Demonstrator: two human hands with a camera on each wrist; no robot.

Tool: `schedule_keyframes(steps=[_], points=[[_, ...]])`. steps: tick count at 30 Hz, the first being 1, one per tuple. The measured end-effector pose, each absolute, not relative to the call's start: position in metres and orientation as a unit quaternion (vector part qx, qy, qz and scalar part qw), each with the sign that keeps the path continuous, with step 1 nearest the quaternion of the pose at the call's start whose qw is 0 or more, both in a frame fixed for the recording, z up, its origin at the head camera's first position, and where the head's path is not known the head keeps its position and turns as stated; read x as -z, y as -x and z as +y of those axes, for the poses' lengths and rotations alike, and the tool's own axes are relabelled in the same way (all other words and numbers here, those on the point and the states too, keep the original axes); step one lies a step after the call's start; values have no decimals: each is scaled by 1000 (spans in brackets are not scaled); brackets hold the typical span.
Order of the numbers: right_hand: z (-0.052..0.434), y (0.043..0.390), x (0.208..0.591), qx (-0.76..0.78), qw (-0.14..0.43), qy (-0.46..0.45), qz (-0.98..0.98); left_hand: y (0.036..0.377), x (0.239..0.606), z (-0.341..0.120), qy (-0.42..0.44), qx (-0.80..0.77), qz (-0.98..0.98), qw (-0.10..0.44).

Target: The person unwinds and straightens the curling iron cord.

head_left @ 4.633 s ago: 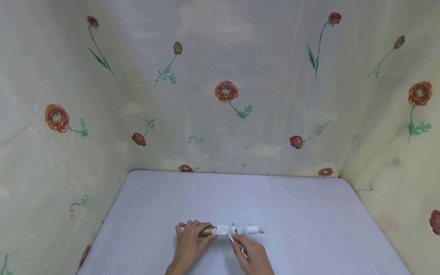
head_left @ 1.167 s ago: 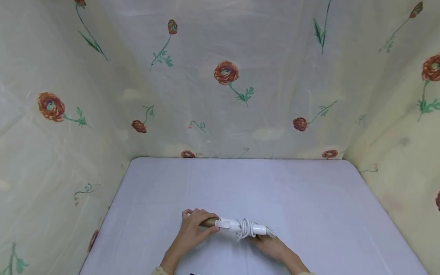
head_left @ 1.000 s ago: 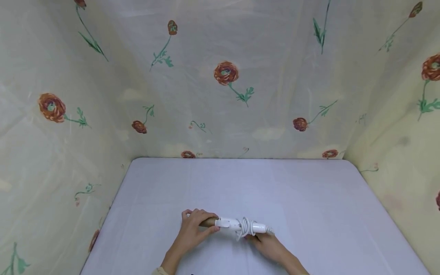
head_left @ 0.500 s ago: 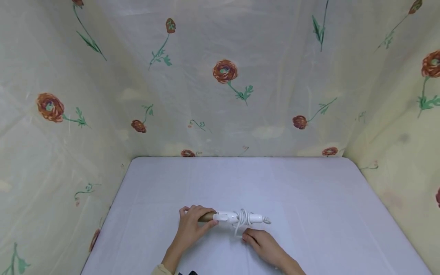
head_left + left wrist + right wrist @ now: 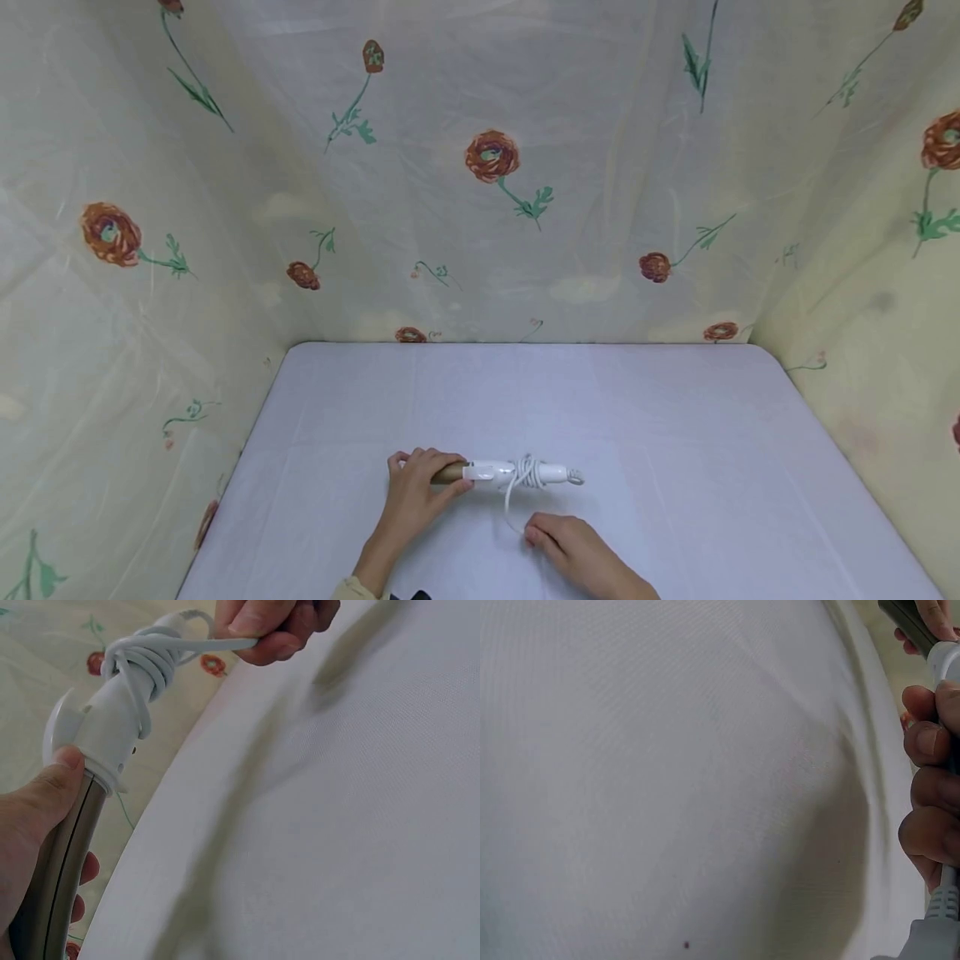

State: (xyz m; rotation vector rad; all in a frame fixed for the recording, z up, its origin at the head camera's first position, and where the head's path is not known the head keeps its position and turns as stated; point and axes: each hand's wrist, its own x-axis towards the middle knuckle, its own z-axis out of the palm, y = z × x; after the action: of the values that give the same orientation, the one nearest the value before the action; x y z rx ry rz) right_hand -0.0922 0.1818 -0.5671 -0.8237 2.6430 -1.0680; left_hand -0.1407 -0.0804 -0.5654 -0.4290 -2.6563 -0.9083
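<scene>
A curling iron (image 5: 551, 473) with a white handle and brown barrel lies crosswise in front of me in the head view. My left hand (image 5: 412, 493) grips its barrel, thumb close to the white lever (image 5: 64, 724). White cord (image 5: 146, 664) is wound in several loops round the handle. From these loops a free length runs toward me into my right hand (image 5: 573, 548), which pinches it with curled fingers. In the right wrist view, a white plug (image 5: 931, 941) hangs just below the right hand's fingers on the cord's end.
The white-covered table (image 5: 360, 400) has rounded far corners. Flower-printed cloth (image 5: 585, 208) stands up behind it and along both sides. A small dark object (image 5: 420, 595) shows at the bottom edge, near the left sleeve (image 5: 351, 590).
My right hand has come from under the handle down toward me, drawing a longer length of cord off the loops. The left hand keeps its grip, the iron slightly farther from me and more level.
</scene>
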Motion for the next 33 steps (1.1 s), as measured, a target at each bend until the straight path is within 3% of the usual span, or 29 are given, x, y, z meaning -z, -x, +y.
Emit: schedule_keyframes(steps=[7,21,33], points=[[182,90,557,351,77,292,887,141,563,-82,145,316,-926,145],[185,83,546,361,-27,325,873,144,567,-84,150,315,-927,141],[187,87,537,409,-73,341,843,140,572,-83,141,304,-934,123]])
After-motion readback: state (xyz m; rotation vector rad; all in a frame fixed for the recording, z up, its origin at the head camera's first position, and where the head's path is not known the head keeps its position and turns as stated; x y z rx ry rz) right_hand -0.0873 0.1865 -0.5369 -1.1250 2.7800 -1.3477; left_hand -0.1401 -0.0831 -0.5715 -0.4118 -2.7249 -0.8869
